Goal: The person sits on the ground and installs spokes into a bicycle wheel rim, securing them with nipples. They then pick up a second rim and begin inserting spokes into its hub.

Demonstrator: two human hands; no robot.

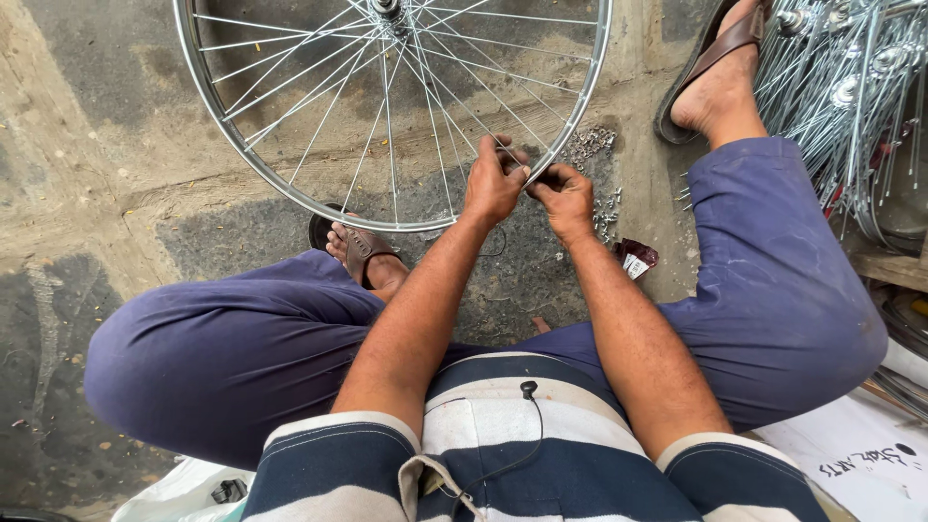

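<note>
Two hands: we see the left hand [493, 184] and the right hand [565, 198] meeting at the near edge of a bicycle wheel [290, 106], both bare.
Left grip: fingers curled shut, pinching a spoke [462, 124] where it reaches the rim [565, 135]; what small part lies between the fingertips we cannot tell.
Right grip: fingers bent closed just beside the left grip, against the outer face of the rim; whether they hold a small fitting is hidden from us.
Wheel: bright metal, lying flat-to-tilted on the concrete floor [87, 145], its hub [387, 8] well beyond the grip at the top edge.
Progress: we judge the lacing far along, since spokes already fan from hub to rim all round the visible arc; the seating at the grip looks to be the work in hand, and how many ends remain loose we cannot tell.
Loose parts: a scatter of small silvery nipples [590, 145] on the floor just beyond and right of the grip.
Packet: a small dark red wrapper with a white label [635, 259], crumpled, lying near the right forearm.
Sheet: a white sheet with dark handwriting [851, 454], flat, far behind the grip at lower right.
Stock: a bundle of further spoked rims [851, 87] well right of the grip.
</note>
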